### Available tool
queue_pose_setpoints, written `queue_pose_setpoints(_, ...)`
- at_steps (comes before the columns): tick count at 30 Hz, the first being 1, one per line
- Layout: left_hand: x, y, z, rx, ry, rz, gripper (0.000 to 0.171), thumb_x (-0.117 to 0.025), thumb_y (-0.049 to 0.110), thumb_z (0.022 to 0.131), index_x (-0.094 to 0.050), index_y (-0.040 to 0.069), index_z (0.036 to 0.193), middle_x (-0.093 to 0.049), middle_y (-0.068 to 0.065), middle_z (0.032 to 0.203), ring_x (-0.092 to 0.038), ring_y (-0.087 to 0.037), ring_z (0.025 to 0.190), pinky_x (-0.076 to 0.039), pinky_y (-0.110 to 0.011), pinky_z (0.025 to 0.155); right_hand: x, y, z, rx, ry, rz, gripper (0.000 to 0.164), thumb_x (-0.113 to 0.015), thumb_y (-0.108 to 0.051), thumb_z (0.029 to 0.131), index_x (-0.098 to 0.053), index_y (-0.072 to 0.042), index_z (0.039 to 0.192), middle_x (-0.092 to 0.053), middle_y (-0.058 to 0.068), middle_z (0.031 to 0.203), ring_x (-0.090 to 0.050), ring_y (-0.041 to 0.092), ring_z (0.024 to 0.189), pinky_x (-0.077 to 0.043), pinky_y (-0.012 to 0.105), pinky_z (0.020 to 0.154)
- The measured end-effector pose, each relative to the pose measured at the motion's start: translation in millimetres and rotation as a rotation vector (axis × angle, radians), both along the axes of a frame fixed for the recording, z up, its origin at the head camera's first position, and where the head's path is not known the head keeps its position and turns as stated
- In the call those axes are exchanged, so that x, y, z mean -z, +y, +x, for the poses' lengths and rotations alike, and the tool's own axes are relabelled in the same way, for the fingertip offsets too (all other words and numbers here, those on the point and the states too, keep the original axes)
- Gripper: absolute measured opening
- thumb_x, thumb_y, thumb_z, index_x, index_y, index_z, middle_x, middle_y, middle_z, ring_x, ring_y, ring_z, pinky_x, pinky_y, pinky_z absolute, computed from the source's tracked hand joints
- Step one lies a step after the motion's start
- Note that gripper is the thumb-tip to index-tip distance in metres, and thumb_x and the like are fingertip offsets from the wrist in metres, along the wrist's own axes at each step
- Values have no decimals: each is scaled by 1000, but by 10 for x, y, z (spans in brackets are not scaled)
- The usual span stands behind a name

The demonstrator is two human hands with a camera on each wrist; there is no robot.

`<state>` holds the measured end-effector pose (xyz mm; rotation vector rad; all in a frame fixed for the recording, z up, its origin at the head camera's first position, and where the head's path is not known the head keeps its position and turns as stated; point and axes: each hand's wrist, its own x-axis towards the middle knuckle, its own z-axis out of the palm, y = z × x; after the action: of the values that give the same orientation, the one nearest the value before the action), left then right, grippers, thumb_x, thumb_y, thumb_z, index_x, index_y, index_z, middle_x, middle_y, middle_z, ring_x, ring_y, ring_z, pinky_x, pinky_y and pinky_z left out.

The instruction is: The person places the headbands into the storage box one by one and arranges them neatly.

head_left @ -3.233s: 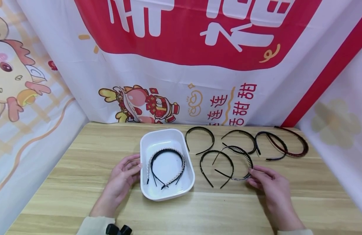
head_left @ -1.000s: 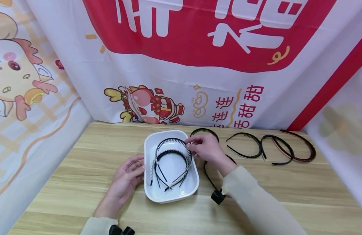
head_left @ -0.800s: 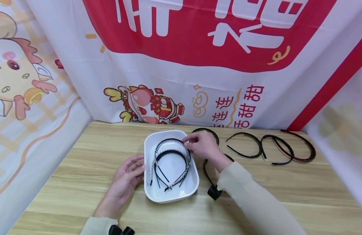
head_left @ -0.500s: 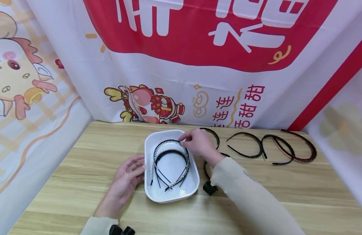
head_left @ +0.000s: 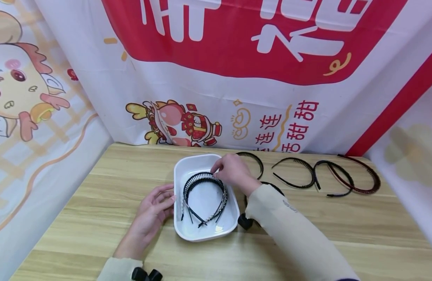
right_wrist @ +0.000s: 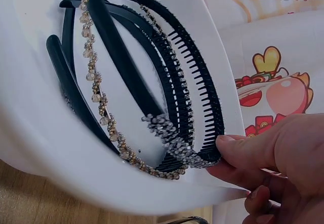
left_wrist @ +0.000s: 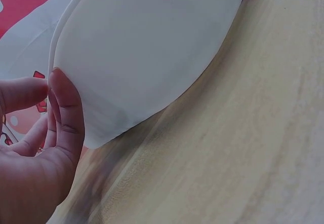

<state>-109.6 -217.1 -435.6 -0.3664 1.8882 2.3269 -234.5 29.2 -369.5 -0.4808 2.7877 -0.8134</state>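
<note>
Left hand [head_left: 153,210]: I'm seeing curled fingers holding the white tray [head_left: 202,234] by its side.
Right hand [head_left: 231,170]: thumb and finger are pinching a silver-beaded headband [right_wrist: 174,145].
Pinched band: I'm seeing it inside the tray, overlapping other headbands [right_wrist: 101,105].
Wooden table [head_left: 79,218]: loose headbands [head_left: 313,173] are lying right of the tray.

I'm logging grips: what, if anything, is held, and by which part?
The right hand pinches a black toothed headband by its arch, beside the grey beading. The left hand touches the white tray at its rim; whether it grips is unclear.
</note>
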Motion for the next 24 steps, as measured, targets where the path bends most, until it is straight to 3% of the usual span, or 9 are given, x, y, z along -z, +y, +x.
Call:
queue_pose_setpoints(5, -8, 3, 0, -1, -9, 1, 49, -68, 4, 102, -52, 8, 147, -67, 2, 118, -68, -13, 101, -60, -28, 88, 7, -7, 4, 14, -16, 14, 14, -83, -15, 91, -86, -21, 104, -80, 2, 117, -67, 21, 105, -57, 40, 93)
queue_pose_setpoints(13, -19, 13, 7, -8, -3, 8, 47, -67, 3, 102, -53, 7, 146, -68, 2, 115, -68, -12, 99, -60, -27, 86, 9, -34, -1, 1, -1, 45, 14, -83, -16, 92, -86, -21, 105, -80, 2, 118, -68, 22, 109, -58, 39, 95)
queue_pose_setpoints(24, -11, 14, 13, -3, 13, 6, 47, -67, 1, 101, -53, 6, 146, -68, 1, 116, -68, -13, 98, -61, -27, 84, 49, -30, 9, -40, 72, 83, 10, -81, -11, 92, -86, -18, 97, -80, 0, 99, -69, 20, 98, -60, 37, 90)
